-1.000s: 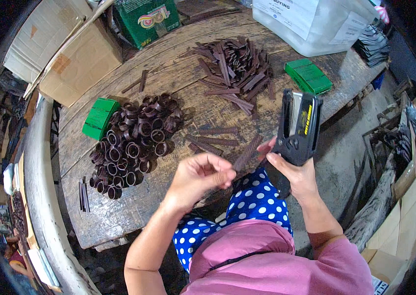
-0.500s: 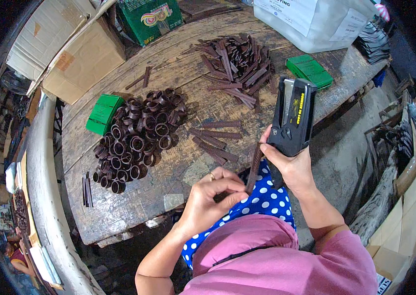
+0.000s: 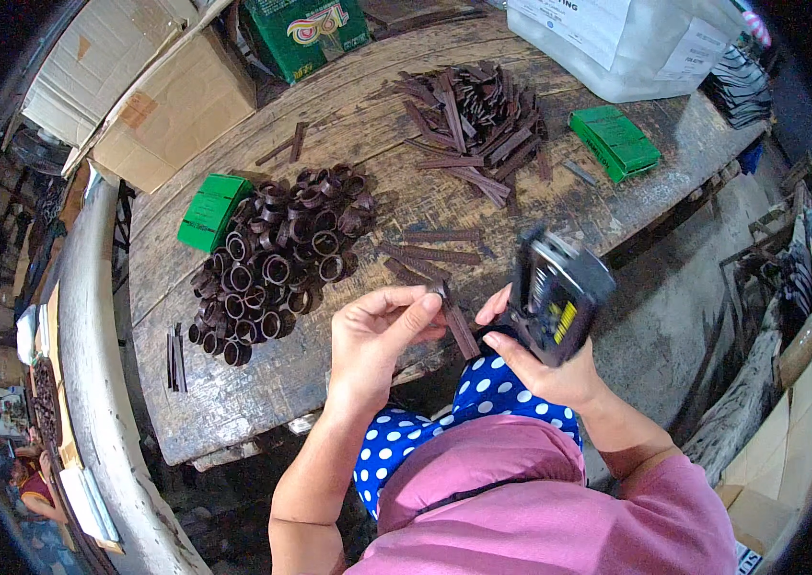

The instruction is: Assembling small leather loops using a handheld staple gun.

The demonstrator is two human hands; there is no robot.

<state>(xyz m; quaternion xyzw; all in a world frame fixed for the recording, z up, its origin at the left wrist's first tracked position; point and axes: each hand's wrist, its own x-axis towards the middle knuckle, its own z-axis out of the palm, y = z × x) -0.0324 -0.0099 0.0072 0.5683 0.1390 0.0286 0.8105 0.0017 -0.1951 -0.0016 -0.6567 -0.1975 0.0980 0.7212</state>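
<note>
My left hand (image 3: 372,340) pinches the upper end of a dark brown ridged strip (image 3: 462,331) between thumb and fingers. The strip slants down toward my lap. My right hand (image 3: 555,374) is wrapped round a black hand stapler (image 3: 569,292), which is tilted and slightly blurred. A small gap shows between the right fingertips and the strip; whether its lower end touches the stapler, I cannot tell. Just beyond my left hand, several loose strips (image 3: 440,255) lie on the wooden table (image 3: 348,129). A heap of dark brown rings (image 3: 277,264) sits to their left.
Farther back lies a pile of strips (image 3: 483,120). Green boxes (image 3: 615,142) flank the work at right and left (image 3: 213,213). A whitish plastic tub (image 3: 617,57) stands at the far right, cardboard boxes (image 3: 181,110) at the far left. Thin dark strips (image 3: 176,359) lie near the left edge.
My left hand has moved up and left, now gripping the strip's upper end. The right fingers have come off the strip. The stapler has dropped lower and tilted.
</note>
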